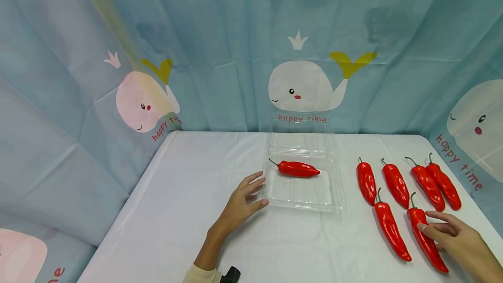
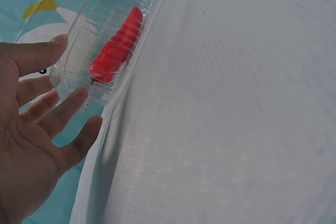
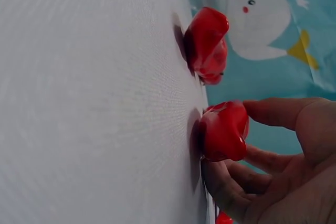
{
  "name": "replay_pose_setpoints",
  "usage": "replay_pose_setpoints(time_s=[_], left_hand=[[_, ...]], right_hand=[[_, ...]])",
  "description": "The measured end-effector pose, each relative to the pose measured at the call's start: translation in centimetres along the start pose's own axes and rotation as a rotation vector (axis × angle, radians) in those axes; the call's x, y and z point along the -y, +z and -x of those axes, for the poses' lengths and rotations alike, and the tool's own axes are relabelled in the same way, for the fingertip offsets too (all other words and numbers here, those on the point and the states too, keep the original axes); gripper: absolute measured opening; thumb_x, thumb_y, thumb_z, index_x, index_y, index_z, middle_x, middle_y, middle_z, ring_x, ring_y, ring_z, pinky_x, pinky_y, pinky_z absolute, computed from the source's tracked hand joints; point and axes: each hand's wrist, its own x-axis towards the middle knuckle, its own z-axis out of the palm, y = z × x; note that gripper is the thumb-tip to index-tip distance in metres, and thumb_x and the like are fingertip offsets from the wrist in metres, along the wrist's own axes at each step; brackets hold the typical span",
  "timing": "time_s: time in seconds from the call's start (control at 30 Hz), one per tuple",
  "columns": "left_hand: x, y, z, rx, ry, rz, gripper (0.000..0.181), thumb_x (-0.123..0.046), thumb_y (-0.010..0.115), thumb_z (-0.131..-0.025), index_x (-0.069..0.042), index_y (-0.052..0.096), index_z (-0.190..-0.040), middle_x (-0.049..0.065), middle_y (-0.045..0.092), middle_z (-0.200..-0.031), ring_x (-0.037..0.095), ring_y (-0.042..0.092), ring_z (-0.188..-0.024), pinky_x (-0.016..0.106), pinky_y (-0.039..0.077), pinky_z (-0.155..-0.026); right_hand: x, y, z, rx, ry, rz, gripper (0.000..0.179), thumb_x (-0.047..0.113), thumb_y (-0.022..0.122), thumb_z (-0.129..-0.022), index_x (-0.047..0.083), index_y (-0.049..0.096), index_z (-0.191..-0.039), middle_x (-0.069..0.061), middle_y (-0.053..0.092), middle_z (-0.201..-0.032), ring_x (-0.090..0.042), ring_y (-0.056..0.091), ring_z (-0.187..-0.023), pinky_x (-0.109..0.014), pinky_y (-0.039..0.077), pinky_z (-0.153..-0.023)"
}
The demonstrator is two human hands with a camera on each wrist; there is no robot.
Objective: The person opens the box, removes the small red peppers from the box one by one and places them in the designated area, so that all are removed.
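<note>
My right hand (image 1: 452,235) has its thumb on one side of a long red chili pepper (image 1: 423,235) and its fingers on the other, pinching it about its middle. In the right wrist view this pepper (image 3: 226,131) lies close to the white cloth between thumb and fingers. At the left edge of a clear plastic clamshell box (image 1: 302,202), my left hand (image 1: 240,206) is spread with relaxed fingers and grips nothing. The box stands with its lid (image 1: 299,141) up at the back. Inside its base lies one red chili pepper (image 1: 297,169), stem to the left.
Several more red chili peppers lie at the right of the white-covered table (image 1: 180,178); one (image 1: 391,230) is just left of the pinched one, others (image 1: 396,185) farther back. A blue whale-print curtain (image 1: 220,91) hangs behind the table and at both sides.
</note>
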Motion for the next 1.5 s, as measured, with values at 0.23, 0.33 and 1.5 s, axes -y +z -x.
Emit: replay_pose_setpoints(time_s=[0.23,0.33,1.5], left_hand=[[0.1,0.0,0.0,0.001,0.002,0.0,0.064,-0.015,0.08,-0.095,-0.004,0.055,-0.153,0.007,0.04,-0.168,0.025,0.056,-0.144,0.05,0.054,-0.11],[0.0,0.0,0.1,0.001,0.004,0.004,0.064,-0.015,0.08,-0.095,-0.004,0.055,-0.154,0.006,0.04,-0.168,0.025,0.056,-0.144,0.05,0.054,-0.11],[-0.1,0.0,0.1,0.0,0.006,-0.004,0.063,-0.014,0.079,-0.096,-0.004,0.055,-0.154,0.007,0.04,-0.168,0.025,0.056,-0.144,0.049,0.054,-0.11]], right_hand=[[0.0,0.3,-0.2,-0.004,-0.031,0.061,0.083,0.033,0.076,-0.097,-0.014,0.033,-0.15,-0.049,0.047,-0.136,-0.056,0.061,-0.108,-0.054,0.065,-0.076],[0.0,0.3,-0.2,-0.005,-0.056,0.087,0.083,0.031,0.077,-0.095,-0.016,0.033,-0.148,-0.05,0.047,-0.134,-0.059,0.059,-0.11,-0.053,0.066,-0.074],[-0.3,0.7,-0.2,-0.023,-0.135,0.148,0.085,0.033,0.08,-0.093,-0.017,0.034,-0.144,-0.049,0.051,-0.126,-0.058,0.062,-0.104,-0.051,0.066,-0.068]])
